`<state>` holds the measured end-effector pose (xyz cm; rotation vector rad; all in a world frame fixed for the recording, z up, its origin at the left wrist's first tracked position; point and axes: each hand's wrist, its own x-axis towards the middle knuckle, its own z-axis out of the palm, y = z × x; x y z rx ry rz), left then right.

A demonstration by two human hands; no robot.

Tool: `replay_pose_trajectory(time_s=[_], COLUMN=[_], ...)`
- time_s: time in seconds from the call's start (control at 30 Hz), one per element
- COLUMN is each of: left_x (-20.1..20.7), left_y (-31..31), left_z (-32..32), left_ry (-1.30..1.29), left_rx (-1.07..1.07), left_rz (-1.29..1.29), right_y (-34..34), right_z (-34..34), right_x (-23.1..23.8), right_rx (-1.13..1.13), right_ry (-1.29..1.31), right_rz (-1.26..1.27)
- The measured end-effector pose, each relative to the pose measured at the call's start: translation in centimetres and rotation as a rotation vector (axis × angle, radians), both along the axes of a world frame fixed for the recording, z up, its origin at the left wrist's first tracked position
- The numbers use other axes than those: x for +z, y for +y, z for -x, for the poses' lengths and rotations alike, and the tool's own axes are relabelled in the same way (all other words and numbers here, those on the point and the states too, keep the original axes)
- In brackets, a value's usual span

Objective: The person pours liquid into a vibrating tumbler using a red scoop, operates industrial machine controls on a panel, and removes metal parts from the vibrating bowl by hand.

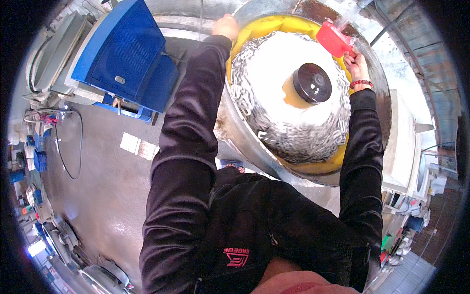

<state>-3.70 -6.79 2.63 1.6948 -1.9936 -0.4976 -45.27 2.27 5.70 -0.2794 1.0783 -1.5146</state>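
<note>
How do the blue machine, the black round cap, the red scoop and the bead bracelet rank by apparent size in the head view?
Largest to smallest:
1. blue machine
2. black round cap
3. red scoop, close to the cap, so unsure
4. bead bracelet

I see a red plastic scoop [334, 39] gripped in my right hand [356, 63], tilted at the far right rim of the round metal tub [254, 147], with a stream of water falling onto it from above. My left hand [226, 25] rests on the tub's far left rim. The tub has a yellow inner lining [274, 23] and is heaped with small shiny metal parts [293, 132] around a pale central cone, topped by a dark round cap [312, 83].
</note>
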Motion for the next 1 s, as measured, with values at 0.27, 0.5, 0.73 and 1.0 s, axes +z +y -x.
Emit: replay_pose_trajectory(time_s=[0.27, 0.5, 0.73, 1.0], left_x=[0.3, -0.3, -4.9, -3.4], left_y=[0.1, -0.2, -3.9, -2.0], left_z=[-0.2, 0.5, -2.2, -0.5], left_ry=[-0.014, -0.039, -0.151, 0.072], left_rx=[-0.029, -0.025, -0.038, -0.008], left_rz=[-0.004, 0.052, 0.335, 0.301], right_y=[2.5, 6.1, 6.4, 3.1], right_z=[-0.2, -0.6, -4.4, -2.2], right_x=[-0.4, 2.9, 4.9, 3.4], right_rx=[0.036, 0.049, 0.196, -0.065], right_ry=[-0.053, 1.259, 2.346, 0.807], right_rz=[0.151, -0.015, -0.123, -0.177])
